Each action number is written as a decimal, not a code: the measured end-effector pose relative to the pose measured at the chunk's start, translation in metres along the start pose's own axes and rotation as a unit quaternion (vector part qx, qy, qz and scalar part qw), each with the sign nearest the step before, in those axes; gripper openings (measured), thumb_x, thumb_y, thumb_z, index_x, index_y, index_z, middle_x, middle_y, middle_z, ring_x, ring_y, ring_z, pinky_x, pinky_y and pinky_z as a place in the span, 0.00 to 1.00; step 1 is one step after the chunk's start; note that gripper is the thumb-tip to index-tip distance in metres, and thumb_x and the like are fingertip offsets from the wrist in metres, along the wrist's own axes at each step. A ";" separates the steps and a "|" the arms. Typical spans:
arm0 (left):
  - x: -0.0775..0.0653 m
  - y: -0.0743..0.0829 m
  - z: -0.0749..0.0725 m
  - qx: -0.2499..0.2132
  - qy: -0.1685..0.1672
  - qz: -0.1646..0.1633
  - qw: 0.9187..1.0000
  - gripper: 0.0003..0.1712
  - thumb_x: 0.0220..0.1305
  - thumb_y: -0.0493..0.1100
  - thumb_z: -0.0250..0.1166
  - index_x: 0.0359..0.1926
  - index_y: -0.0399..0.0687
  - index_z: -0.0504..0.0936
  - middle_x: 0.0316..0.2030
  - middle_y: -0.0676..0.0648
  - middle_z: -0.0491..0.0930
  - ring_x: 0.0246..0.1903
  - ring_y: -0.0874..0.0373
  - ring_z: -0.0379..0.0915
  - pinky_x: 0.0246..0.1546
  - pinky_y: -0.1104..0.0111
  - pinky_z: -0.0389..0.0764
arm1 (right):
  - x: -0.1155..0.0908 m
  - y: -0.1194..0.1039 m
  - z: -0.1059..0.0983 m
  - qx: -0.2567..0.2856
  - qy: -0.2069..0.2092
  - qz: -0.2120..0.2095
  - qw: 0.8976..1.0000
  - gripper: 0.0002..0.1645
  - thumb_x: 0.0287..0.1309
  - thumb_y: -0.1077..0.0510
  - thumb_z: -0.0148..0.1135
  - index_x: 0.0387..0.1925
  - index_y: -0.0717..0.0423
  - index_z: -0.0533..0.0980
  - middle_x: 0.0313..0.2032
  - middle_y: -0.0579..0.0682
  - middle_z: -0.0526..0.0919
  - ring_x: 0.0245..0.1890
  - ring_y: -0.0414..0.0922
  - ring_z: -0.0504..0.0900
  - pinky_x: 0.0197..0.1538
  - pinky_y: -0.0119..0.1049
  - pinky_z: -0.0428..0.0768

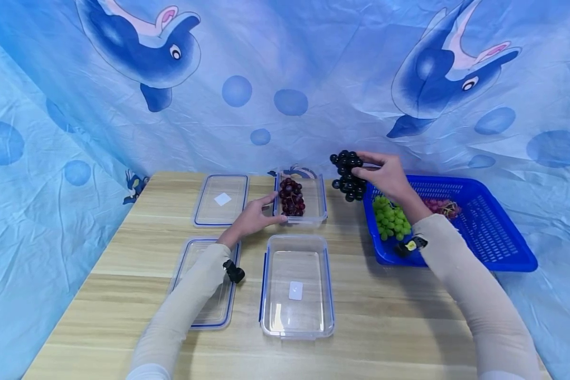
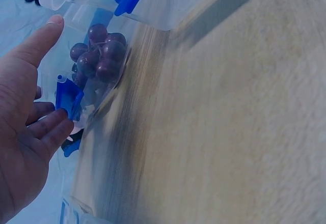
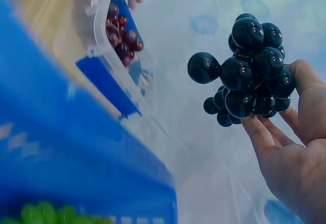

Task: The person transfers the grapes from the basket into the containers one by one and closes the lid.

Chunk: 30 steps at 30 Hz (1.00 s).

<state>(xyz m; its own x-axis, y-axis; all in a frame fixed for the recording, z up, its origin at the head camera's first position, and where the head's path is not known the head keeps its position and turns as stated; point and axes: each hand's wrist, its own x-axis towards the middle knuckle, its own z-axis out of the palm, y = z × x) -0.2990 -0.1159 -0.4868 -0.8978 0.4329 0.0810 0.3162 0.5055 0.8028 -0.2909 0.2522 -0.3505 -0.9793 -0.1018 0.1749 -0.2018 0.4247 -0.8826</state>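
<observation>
Black grapes (image 1: pixel 348 177) are held above the far edge of the table (image 1: pixel 385 316), pinched in the grip of the right hand (image 1: pixel 385 177). The left hand (image 1: pixel 254 217), its grip loosely spread, is beside the clear container (image 1: pixel 315 203) of red grapes (image 1: pixel 292 199) near that edge; the blue basket (image 1: pixel 491 227) stands at the far right corner.

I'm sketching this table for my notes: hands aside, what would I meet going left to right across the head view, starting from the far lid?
Far clear lid → dark red grapes → black grapes → green grapes → pink grapes.
</observation>
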 end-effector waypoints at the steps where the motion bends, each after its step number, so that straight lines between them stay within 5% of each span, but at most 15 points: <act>1: 0.000 0.000 0.000 0.000 0.000 0.000 1.000 0.60 0.56 0.68 0.74 0.79 0.48 0.58 0.78 0.43 0.56 0.71 0.41 0.64 0.68 0.52 0.74 | 0.004 0.000 0.005 0.006 -0.005 -0.001 1.000 0.33 0.61 0.53 0.73 0.67 0.55 0.76 0.67 0.59 0.76 0.64 0.55 0.78 0.64 0.48 0.81; 12: 0.000 0.001 0.000 0.000 -0.002 0.000 1.000 0.60 0.56 0.68 0.73 0.79 0.46 0.57 0.78 0.43 0.56 0.72 0.43 0.62 0.69 0.52 0.72 | 0.035 0.006 0.055 0.026 -0.037 -0.007 0.999 0.33 0.60 0.54 0.74 0.66 0.54 0.77 0.66 0.59 0.77 0.65 0.55 0.77 0.62 0.50 0.82; 30: -0.001 0.002 -0.001 0.000 -0.002 0.004 1.000 0.59 0.57 0.67 0.74 0.79 0.46 0.58 0.78 0.42 0.56 0.71 0.41 0.64 0.68 0.53 0.74 | 0.050 0.034 0.096 -0.015 -0.068 0.028 0.997 0.32 0.62 0.53 0.72 0.66 0.54 0.77 0.69 0.55 0.75 0.66 0.57 0.76 0.61 0.52 0.82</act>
<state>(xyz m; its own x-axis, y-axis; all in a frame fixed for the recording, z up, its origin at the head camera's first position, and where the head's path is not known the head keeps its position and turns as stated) -0.2982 -0.1163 -0.4849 -0.8938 0.4405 0.0844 0.3232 0.5023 0.8020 -0.3452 0.1754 -0.4138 -0.9782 -0.1981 0.0628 -0.1494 0.4601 -0.8752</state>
